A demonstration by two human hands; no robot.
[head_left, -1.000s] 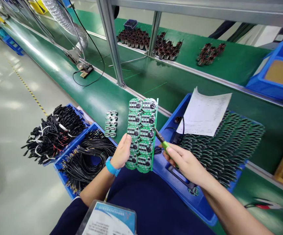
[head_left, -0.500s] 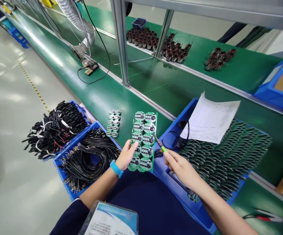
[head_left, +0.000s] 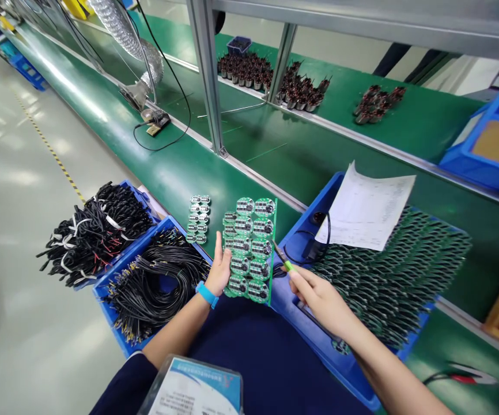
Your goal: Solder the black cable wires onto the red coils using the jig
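Note:
My left hand (head_left: 218, 270) is at the left edge of a panel of round green circuit boards (head_left: 252, 248), thumb raised off the top and fingers partly hidden under the edge. Part of another circuit board panel (head_left: 229, 221) shows from beneath, shifted left. In my right hand (head_left: 316, 294) is a slim tool with a bright green handle (head_left: 288, 265); its narrow dark tip points at the panel's right edge, and its exact kind is unclear. A smaller-looking circuit board panel (head_left: 198, 219) lies on the green bench to the left.
Blue bins hold black cables (head_left: 158, 282) and bundled black wires (head_left: 98, 230) at left. Stacked circuit boards (head_left: 396, 282) and a paper sheet (head_left: 366, 207) lie in a blue tray (head_left: 301, 340) at right. A metal post (head_left: 206, 80) rises behind; red-handled pliers (head_left: 465, 377) lie lower right.
My left thumb has lifted off the panel's face and now points up beside it. More of the lower panel shows at the left. My right hand stays nearly still; the view has shifted slightly.

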